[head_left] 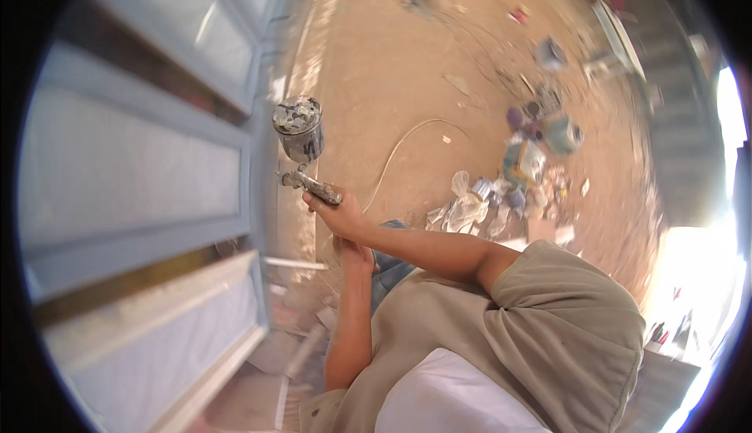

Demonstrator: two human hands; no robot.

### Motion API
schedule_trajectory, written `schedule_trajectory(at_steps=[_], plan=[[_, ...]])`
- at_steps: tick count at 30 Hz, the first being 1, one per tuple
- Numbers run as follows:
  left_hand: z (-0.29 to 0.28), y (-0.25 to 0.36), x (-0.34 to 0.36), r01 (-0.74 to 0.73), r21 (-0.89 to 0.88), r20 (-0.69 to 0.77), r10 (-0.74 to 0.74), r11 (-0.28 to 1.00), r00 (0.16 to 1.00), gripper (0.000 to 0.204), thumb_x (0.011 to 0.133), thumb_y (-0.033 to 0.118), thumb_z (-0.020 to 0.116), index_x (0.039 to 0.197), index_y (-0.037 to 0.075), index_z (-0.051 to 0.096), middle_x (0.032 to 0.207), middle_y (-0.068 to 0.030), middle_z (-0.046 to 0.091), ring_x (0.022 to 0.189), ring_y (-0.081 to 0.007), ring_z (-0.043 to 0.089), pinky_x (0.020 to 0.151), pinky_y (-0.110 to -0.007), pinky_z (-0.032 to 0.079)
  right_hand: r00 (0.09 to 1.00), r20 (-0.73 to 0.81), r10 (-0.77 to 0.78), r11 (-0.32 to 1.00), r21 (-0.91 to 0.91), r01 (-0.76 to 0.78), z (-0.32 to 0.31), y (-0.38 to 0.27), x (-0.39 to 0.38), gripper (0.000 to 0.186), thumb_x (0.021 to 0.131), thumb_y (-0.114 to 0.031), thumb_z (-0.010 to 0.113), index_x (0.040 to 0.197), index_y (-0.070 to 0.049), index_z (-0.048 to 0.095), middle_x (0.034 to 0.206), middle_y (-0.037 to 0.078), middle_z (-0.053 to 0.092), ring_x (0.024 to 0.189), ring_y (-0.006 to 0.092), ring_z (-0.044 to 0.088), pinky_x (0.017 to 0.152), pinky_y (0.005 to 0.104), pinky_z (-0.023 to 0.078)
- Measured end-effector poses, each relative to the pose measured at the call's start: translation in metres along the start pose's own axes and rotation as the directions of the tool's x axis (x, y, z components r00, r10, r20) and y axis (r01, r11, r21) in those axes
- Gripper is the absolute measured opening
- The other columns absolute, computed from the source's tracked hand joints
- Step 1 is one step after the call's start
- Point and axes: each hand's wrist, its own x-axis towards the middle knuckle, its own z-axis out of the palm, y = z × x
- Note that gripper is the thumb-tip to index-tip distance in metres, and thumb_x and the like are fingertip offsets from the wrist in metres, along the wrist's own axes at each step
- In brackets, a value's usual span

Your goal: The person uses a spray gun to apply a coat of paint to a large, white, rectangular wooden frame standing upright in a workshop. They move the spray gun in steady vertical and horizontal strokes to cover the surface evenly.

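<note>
My right hand [342,215] is wrapped round the handle of a paint spray gun [317,188], which is crusted with dried paint. A round, paint-spattered cup [301,135] sits on the gun, and its nozzle end points left to the framed panels. Under my right wrist is my left hand [354,254]; its fingers are mostly hidden, so whether they grip anything does not show. A thin pale hose [390,155] curves over the ground and passes out of sight behind my right hand. The nearest panel [141,155], grey-blue with a paler inset, stands left of the gun.
More panels line the left side, one [168,362] with a cream frame. Bare brown ground [368,80] stretches ahead. To the right lie plastic bags [468,210], a tub [562,134] and other litter. A pale strip [296,262] lies near my left hand.
</note>
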Motion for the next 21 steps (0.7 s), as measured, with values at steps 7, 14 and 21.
schedule_trajectory(at_steps=[7,14,21], plan=[[0.186,-0.043,0.027,0.045,0.342,0.336,-0.167,0.939,0.927,0.040,0.103,0.027,0.053,0.134,0.003,0.048,0.121,-0.0038,0.057,0.111,-0.0140,0.057,0.098,-0.034,0.044,0.931,-0.365,-0.017,0.949,0.287,0.130,-0.193,-0.065,0.043,0.037,0.093,-0.041,0.068,0.094,-0.004,0.070,0.076,0.005,0.066,0.073,0.0135,0.058,0.068,0.0347,0.048],[0.352,-0.122,0.063,0.177,0.578,0.510,-0.522,0.796,0.684,0.049,0.106,0.044,0.042,0.139,0.008,0.047,0.130,-0.0026,0.053,0.123,-0.0153,0.049,0.104,-0.037,0.039,0.853,-0.520,0.042,0.952,0.280,0.124,-0.398,-0.104,0.056,0.035,0.093,-0.037,0.068,0.106,-0.005,0.072,0.080,0.006,0.068,0.078,0.0106,0.059,0.070,0.0330,0.050],[0.518,-0.159,0.108,0.105,0.685,0.623,-0.654,0.721,0.430,0.070,0.103,0.058,0.040,0.155,0.013,0.027,0.149,-0.0020,0.043,0.142,-0.0176,0.036,0.114,-0.044,0.029,0.754,-0.630,-0.188,0.962,0.036,0.271,-0.519,-0.091,0.108,0.036,0.093,-0.032,0.069,0.116,-0.004,0.070,0.093,0.015,0.073,0.089,0.0191,0.069,0.078,0.0330,0.054]])
